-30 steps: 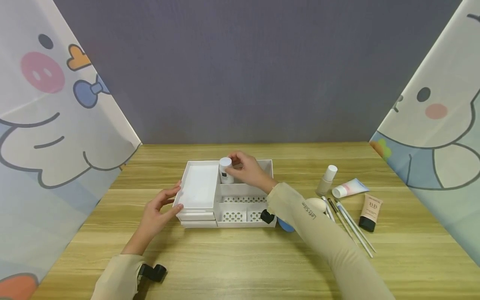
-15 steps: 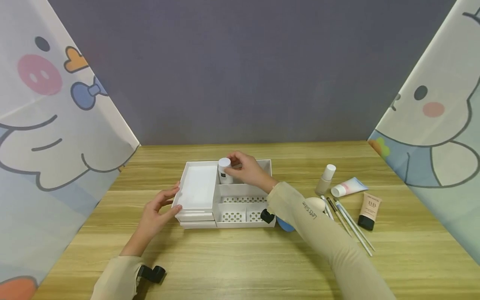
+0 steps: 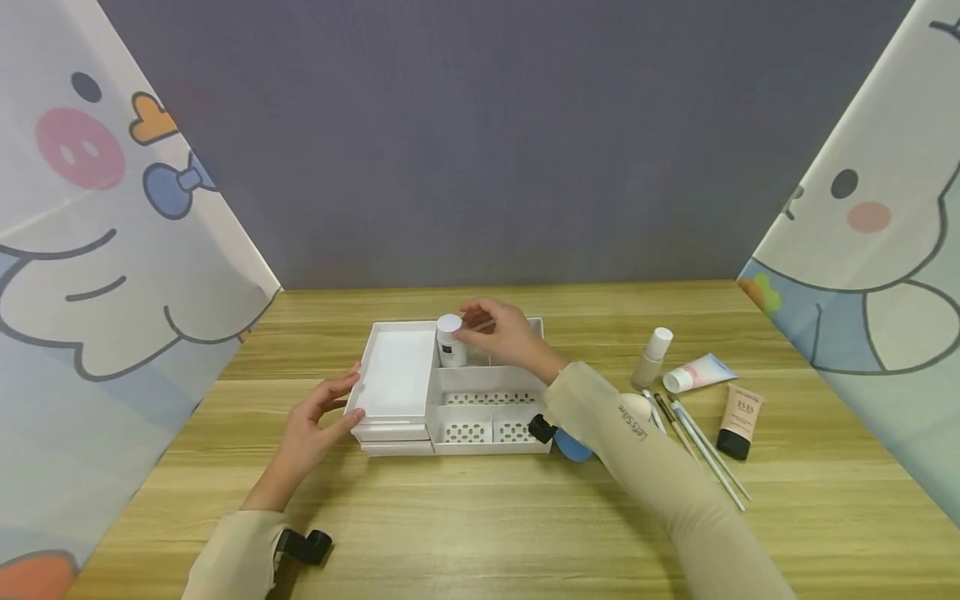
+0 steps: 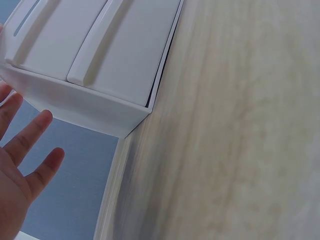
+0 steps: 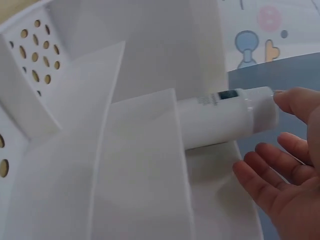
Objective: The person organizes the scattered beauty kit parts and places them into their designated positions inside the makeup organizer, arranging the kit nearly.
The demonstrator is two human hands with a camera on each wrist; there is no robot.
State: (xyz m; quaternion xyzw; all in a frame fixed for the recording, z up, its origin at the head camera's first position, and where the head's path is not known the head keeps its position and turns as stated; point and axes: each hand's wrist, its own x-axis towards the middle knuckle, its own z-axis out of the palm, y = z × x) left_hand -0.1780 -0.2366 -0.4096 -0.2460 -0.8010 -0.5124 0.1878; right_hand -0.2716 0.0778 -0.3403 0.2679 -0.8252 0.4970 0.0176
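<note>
A white storage organizer point(image 3: 397, 371) with a flat-topped drawer part and perforated compartments stands mid-table. Upright in its back compartment is a white bottle point(image 3: 451, 342) with a white cap and a small dark label. My right hand point(image 3: 504, 335) is at the bottle's right side. In the right wrist view its thumb is at the cap point(image 5: 262, 107), and the other fingers point(image 5: 260, 182) are spread away from the bottle. My left hand point(image 3: 318, 425) rests at the organizer's left side, thumb at the front corner. The left wrist view shows its fingers point(image 4: 30, 135) extended beside two drawer fronts point(image 4: 125, 50).
Right of the organizer lie a blue round item point(image 3: 573, 447), partly hidden by the sleeve, a cream-coloured rounded item point(image 3: 636, 407), several brushes point(image 3: 708, 454), a BB cream tube point(image 3: 741, 421) and a white-pink tube point(image 3: 700, 373). A white-capped bottle point(image 3: 651, 358) stands behind them. A grey wall closes the back.
The fingers of my right hand have loosened and the hand has shifted slightly right from the bottle. The bottle stays upright in the back compartment. My left hand keeps its place.
</note>
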